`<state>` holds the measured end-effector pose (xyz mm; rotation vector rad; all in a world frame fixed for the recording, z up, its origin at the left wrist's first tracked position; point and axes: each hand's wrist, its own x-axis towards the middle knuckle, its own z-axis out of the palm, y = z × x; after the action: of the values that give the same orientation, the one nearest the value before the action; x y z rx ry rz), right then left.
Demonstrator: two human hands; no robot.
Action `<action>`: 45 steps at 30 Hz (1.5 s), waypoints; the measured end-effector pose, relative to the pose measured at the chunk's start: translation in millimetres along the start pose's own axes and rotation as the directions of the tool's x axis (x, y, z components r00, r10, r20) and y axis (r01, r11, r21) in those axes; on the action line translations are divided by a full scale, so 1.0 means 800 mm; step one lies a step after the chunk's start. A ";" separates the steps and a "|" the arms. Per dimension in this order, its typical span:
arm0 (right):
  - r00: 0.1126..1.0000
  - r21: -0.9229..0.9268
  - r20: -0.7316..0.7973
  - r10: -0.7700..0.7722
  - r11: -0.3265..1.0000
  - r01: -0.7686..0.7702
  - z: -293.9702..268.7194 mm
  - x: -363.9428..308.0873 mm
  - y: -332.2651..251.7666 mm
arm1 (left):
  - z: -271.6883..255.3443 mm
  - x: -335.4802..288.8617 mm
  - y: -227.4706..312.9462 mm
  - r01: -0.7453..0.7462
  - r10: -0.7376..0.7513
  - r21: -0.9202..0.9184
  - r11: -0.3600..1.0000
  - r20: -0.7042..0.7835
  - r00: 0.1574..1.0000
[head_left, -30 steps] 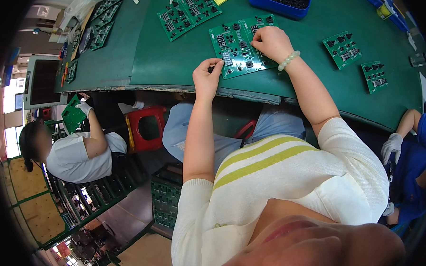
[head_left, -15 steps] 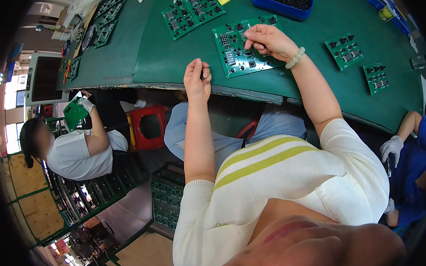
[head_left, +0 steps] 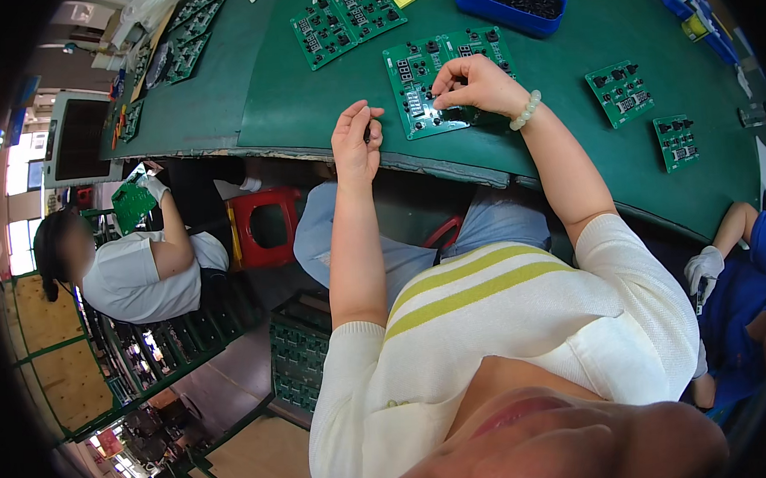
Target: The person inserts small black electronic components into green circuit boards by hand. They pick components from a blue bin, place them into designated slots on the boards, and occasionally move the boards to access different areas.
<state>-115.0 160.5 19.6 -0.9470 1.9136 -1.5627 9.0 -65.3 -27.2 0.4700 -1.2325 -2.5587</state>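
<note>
A green circuit board [head_left: 401, 54] with black components and digit displays lies on the table near its front edge. My right hand [head_left: 483, 85] is over this board and hides part of it. Its thumb and index finger are bent into a pinch close to the board's surface; anything between them is too small to make out. Left of the board, my left hand [head_left: 356, 146] is raised by the table edge, fingers curled in. A small dark spot shows between those fingers, but I cannot tell what it is.
A blue tray [head_left: 510, 21] of small black parts stands behind the board. More circuit boards lie at the far left [head_left: 348, 23] and the right [head_left: 620, 92], on the green table [head_left: 266, 107]. Co-workers sit to the left [head_left: 154, 270] and right [head_left: 736, 292].
My right hand has moved slightly nearer and left over the board, its fingers spreading a little. My left hand has barely shifted, with its index finger now extended more to the right.
</note>
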 end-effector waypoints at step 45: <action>0.988 -0.645 0.045 -0.145 0.752 0.139 0.033 -0.007 -0.011 | 0.024 -0.061 -0.050 -0.470 0.513 0.879 0.085 0.366 0.777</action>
<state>-89.9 146.9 21.9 -1.3894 2.4994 -0.9499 42.4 -9.1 -39.0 0.1874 -2.3395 -0.9335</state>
